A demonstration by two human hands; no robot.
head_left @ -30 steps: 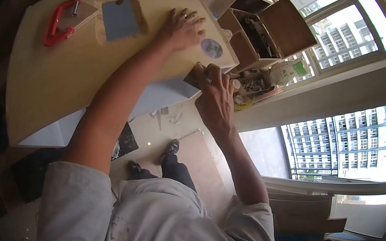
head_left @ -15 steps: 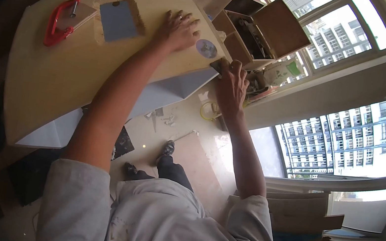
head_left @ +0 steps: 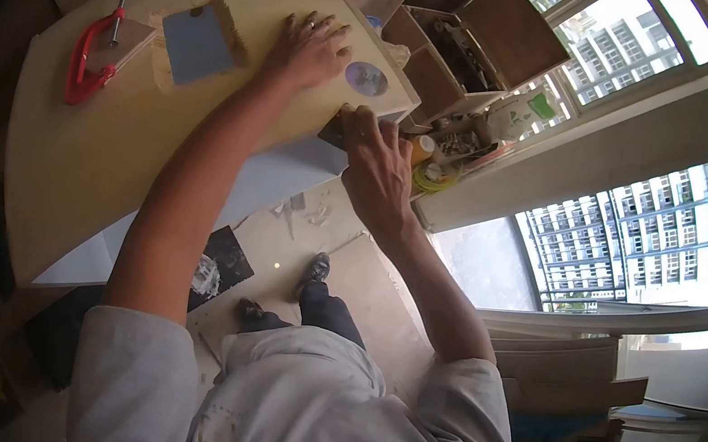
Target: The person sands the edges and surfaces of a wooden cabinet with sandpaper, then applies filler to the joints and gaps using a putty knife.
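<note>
My left hand [head_left: 310, 54] lies flat with its fingers spread on a large pale wooden panel [head_left: 96, 173]. Just right of it, near the panel's corner, is a round disc [head_left: 366, 79]. At the panel's near edge, my right hand [head_left: 378, 165] is closed on a small dark flat piece [head_left: 332, 132]. That piece rests against the edge; whether it is a sanding block or a scraper I cannot make out. Left of my left hand, the panel has a rectangular cutout [head_left: 197, 47] with rough borders, grey-blue inside. A red G-clamp [head_left: 82, 66] grips a small board farther left.
An open wooden toolbox [head_left: 466, 50] stands by the window, beyond the panel's right corner. Rolls of tape [head_left: 434, 176] and clutter sit below it. Scraps and a dark sheet [head_left: 224, 261] lie on the floor near my feet. Boards [head_left: 568, 381] are stacked at the lower right.
My right hand has slid left along the panel's near edge with the dark flat piece, closer to my left hand. My left hand keeps its place on the panel; the view has shifted slightly.
</note>
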